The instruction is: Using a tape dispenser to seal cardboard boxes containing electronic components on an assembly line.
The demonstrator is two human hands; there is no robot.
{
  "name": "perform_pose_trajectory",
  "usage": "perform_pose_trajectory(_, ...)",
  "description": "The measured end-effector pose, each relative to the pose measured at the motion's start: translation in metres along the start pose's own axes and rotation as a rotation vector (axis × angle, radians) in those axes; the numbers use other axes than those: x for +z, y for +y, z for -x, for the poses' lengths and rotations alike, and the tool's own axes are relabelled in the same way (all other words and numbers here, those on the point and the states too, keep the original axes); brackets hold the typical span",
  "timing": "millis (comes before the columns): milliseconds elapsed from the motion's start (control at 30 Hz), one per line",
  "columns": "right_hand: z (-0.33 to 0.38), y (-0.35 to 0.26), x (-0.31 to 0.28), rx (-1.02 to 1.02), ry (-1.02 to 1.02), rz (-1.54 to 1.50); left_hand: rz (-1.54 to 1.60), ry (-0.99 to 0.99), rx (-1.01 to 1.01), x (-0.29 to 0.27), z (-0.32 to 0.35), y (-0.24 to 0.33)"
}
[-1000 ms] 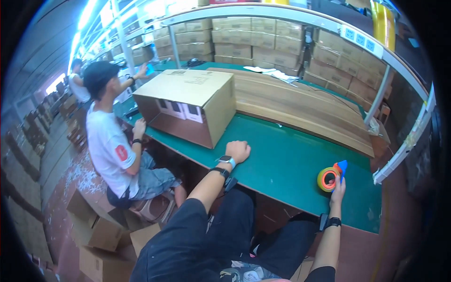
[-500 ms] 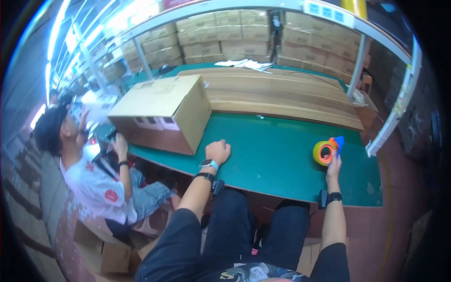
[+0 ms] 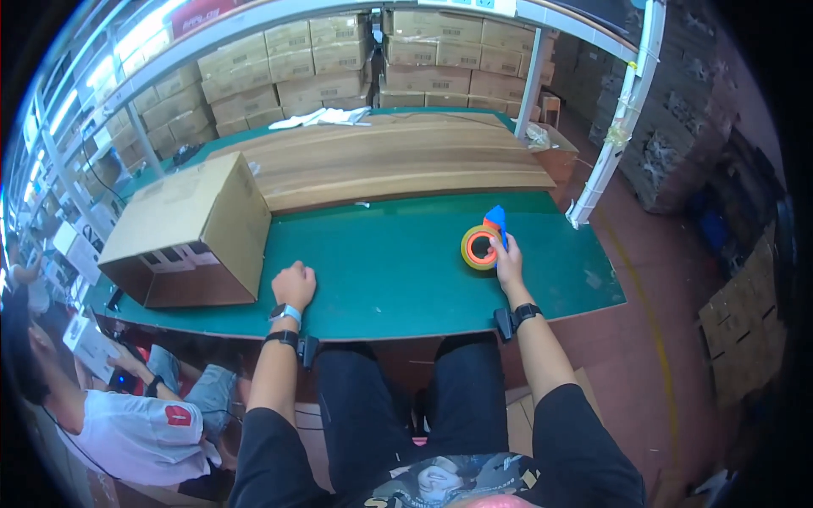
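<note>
My right hand (image 3: 508,262) grips a tape dispenser (image 3: 495,222) with a blue and orange head and a roll of yellowish tape. It holds the dispenser just above or on the green tabletop (image 3: 381,284); I cannot tell if the two touch. My left hand (image 3: 294,285) rests on the green top near its front edge, closed in a fist with nothing seen in it. Close beside it on the left stands a large cardboard box (image 3: 190,229), its open side toward me, with some white pieces showing inside.
A wood-grain board (image 3: 398,161) lies along the back of the table, with white cloth or paper (image 3: 322,118) behind it. A white metal post (image 3: 622,118) rises at the right. Stacked cartons (image 3: 432,63) stand beyond. A co-worker (image 3: 135,432) sits at left, holding a white package (image 3: 89,345).
My view has turned to the right, so the table and box appear further left. Both hands keep their pose. The co-worker's hands are now on a white package.
</note>
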State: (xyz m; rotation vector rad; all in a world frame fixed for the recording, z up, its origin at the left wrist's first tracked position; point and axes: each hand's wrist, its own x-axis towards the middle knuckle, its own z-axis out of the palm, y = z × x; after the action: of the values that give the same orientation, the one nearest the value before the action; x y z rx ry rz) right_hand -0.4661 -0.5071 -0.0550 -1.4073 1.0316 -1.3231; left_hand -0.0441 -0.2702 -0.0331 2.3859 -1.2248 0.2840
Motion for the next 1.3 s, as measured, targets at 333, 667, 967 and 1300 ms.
perform_pose_trajectory(333, -0.010, 0.010, -0.003, -0.032, 0.022, 0.171, -0.013, -0.038, 0.008, -0.002, -0.002, -0.001)
perform_pose_trajectory(667, -0.005, 0.007, -0.005, -0.053, -0.056, 0.097, 0.039, 0.020, 0.020, -0.003, 0.001, -0.005)
perform_pose_trajectory(967, -0.005, 0.007, -0.005, -0.091, -0.030, 0.100, 0.032, -0.047, 0.031, -0.013, 0.003, 0.001)
perform_pose_trajectory(1300, -0.005, 0.007, -0.007, -0.013, -0.051, 0.075, 0.038, 0.012, 0.049, -0.009, 0.000, 0.002)
